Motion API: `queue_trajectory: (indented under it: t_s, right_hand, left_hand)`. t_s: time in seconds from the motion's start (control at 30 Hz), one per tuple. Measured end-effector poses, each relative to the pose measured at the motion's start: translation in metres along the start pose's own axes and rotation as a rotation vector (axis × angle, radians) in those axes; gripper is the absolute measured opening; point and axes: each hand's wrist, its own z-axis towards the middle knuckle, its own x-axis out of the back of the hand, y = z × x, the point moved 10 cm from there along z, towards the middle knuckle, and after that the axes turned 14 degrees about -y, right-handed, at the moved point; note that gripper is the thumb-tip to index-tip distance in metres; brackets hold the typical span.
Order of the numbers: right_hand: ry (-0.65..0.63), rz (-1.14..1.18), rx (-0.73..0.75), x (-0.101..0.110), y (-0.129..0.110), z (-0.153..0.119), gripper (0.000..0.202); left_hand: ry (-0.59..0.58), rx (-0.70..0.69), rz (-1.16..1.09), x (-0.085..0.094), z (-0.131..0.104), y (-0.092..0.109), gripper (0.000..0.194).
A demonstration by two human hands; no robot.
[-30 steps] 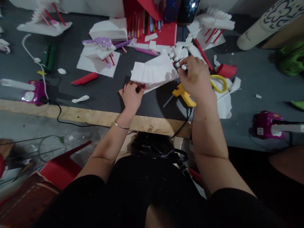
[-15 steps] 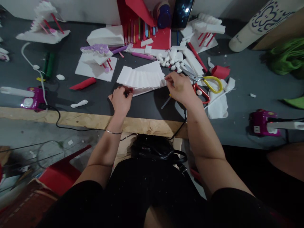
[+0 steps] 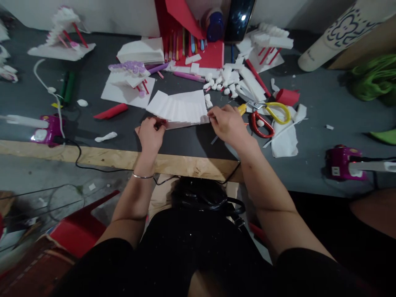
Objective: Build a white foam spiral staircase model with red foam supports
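L hand (image 3: 150, 134) n R hand (image 3: 229, 126) both got fingers pinched on opp ends of the white pleated piece (image 3: 182, 106), nr front of dark tabletop (image 3: 185, 142). imo uneven squeezing cld crumple it.

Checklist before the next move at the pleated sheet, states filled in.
1. Left hand at the sheet: ok, at its left end.
2. Right hand at the sheet: ok, fingertips at its right end.
3. Small bit pinched in the right fingertips: cannot tell, too small to make out.
4. Scissors out of hand: ok, lying on the table beyond the right hand.
5. Glue gun in plain view: not ok, right hand hides most of it.
6. Glue gun hot: cannot tell.
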Motion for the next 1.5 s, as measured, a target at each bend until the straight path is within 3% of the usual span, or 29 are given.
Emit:
queue_trajectory:
  t_s: [0.23, 0.4, 0.63, 0.73, 0.83, 0.9, 1.03, 1.17, 1.23, 1.3, 1.4, 1.5]
  right_hand:
    - [0.104, -0.005, 0.026, 0.027, 0.007, -0.019, 0.023]
    - [0.137, 0.042, -0.004, 0.040, 0.028, -0.026, 0.021]
    - [0.208, 0.105, -0.063, 0.058, 0.063, -0.033, 0.020]
    - [0.215, 0.108, -0.173, 0.062, 0.085, -0.034, 0.017]
    - [0.188, 0.076, -0.386, 0.064, 0.116, -0.036, 0.022]
    - [0.181, 0.052, -0.488, 0.067, 0.136, -0.035, 0.027]
    - [0.201, -0.016, -0.567, 0.077, 0.167, -0.020, 0.027]
    - [0.149, -0.048, -0.602, 0.079, 0.187, 0.005, 0.029]
    - [0.148, -0.033, -0.535, 0.080, 0.181, 0.023, 0.030]
    - [0.163, -0.004, -0.404, 0.082, 0.159, 0.045, 0.031]
    - [0.146, 0.037, -0.131, 0.079, 0.099, 0.087, 0.032]
    - [0.042, 0.048, 0.060, 0.061, 0.028, 0.135, 0.031]
  left_hand:
    - [0.001, -0.023, -0.022, -0.001, 0.001, 0.000, 0.017]
    - [0.007, -0.008, 0.010, 0.001, 0.001, -0.002, 0.010]
    - [-0.036, -0.080, -0.078, 0.003, -0.002, -0.004, 0.019]
    - [0.039, -0.091, -0.152, 0.014, -0.008, -0.012, 0.015]
    - [0.124, -0.064, -0.180, 0.026, -0.013, -0.020, 0.009]
    - [0.152, -0.033, -0.173, 0.029, -0.015, -0.023, 0.015]
    - [0.190, -0.024, -0.159, 0.032, -0.016, -0.022, 0.029]
    - [0.222, -0.034, -0.159, 0.035, -0.018, -0.020, 0.031]
    - [0.223, -0.034, -0.159, 0.035, -0.020, -0.020, 0.031]
    - [0.220, -0.039, -0.159, 0.034, -0.022, -0.018, 0.032]
    - [0.219, -0.034, -0.160, 0.033, -0.024, -0.017, 0.033]
    - [0.216, -0.017, -0.173, 0.030, -0.025, -0.018, 0.032]
